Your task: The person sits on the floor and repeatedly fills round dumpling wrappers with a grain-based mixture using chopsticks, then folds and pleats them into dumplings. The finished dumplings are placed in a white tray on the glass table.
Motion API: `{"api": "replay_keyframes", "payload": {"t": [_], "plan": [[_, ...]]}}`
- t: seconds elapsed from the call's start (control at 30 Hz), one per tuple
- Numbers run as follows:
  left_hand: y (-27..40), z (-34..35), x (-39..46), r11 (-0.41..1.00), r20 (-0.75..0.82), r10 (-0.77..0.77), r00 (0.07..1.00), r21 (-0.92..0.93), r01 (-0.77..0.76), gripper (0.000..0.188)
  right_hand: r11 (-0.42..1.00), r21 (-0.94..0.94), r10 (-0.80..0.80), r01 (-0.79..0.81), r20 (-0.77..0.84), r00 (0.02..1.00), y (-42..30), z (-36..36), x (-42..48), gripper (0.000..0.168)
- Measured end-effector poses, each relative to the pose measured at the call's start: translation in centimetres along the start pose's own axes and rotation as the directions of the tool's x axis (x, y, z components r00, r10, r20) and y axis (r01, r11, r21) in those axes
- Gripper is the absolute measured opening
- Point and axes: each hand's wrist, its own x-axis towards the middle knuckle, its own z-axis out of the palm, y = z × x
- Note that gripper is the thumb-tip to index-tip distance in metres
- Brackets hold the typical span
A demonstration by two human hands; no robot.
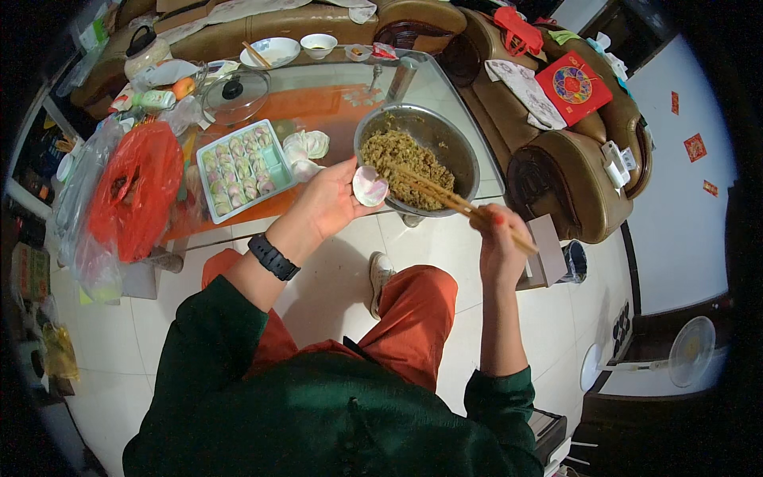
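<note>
On the fingers of my left hand [329, 203] lies a round dumpling wrapper [370, 186], white with a pink tinge, held near the bowl's left rim. My right hand [502, 238] grips a pair of wooden chopsticks [456, 203], whose tips reach into the minced filling [402, 158]. That filling sits in a large stainless steel bowl [468, 149] near the table's front right corner. Left of the bowl, loose dumpling wrappers [307, 146] lie in a small pile. Beside them a white compartment tray [275, 169] holds rows of folded dumplings [235, 164].
A red plastic bag [140, 185] and clear bags crowd the left of the glass-topped table [298, 107]. Behind the tray lies a glass pot lid [235, 95]. A plate [271, 53] with chopsticks and a small bowl [319, 45] stand at the back. Brown sofas [506, 113] border the table.
</note>
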Motion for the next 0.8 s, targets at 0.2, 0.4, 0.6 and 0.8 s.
{"api": "replay_keyframes", "payload": {"t": [0.2,0.4,0.6,0.8], "plan": [[-0.2,1.0,-1.5,0.995,0.012,-0.076,0.997,-0.059,0.077,0.053,0.740,-0.456,-0.313,0.494,0.417,0.853,-3.1,2.6,-4.2,0.010],[-0.9,0.1,-1.4,0.983,-0.001,-0.162,0.987,-0.083,0.162,0.054,0.653,-0.427,-0.300,0.625,0.612,0.732,-4.4,3.0,-6.7,0.015],[-1.3,0.1,-2.5,0.988,-0.079,-0.134,0.988,-0.087,0.127,0.054,0.755,-0.394,-0.281,0.524,0.527,0.802,-5.6,1.1,-7.0,0.014],[-1.5,0.5,-4.2,0.986,-0.055,-0.163,0.985,-0.045,0.160,0.057,0.992,0.120,0.035,-0.049,0.116,0.993,-3.1,0.1,-5.8,0.021]]}}
